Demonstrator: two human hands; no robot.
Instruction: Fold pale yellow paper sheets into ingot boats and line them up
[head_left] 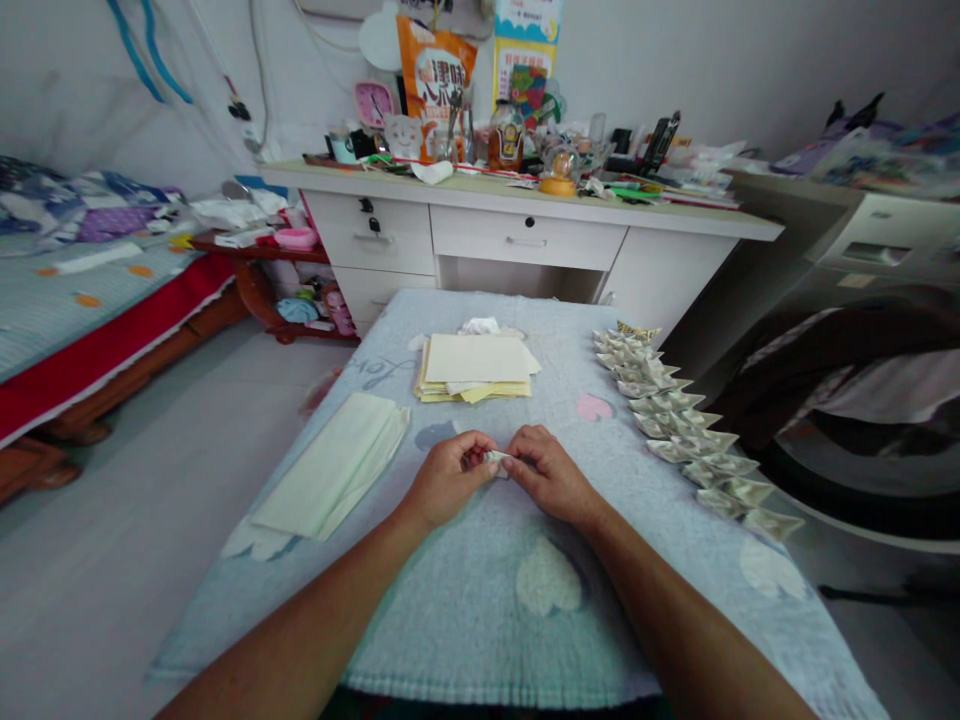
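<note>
Over the middle of the cloth-covered table, my left hand [459, 474] and my right hand [550, 472] meet around a small folded piece of white paper [496, 457]. Both hands pinch it between thumb and fingers, so most of it is hidden. Just beyond them lies a stack of cream and yellow paper sheets [480, 360]. To the left rests a pile of long pale green-white paper [334, 465]. Rows of folded paper boats [679, 425] run along the table's right side, and a patterned yellowish one [637, 331] sits at the far end.
A pale blue cloth with heart shapes [450, 620] covers the table. Behind it stands a white desk [525, 235] crowded with a jar [505, 137], an orange bag [435, 85] and a pink clock [374, 103]. A bed [97, 290] is at left, a washing machine [862, 250] at right.
</note>
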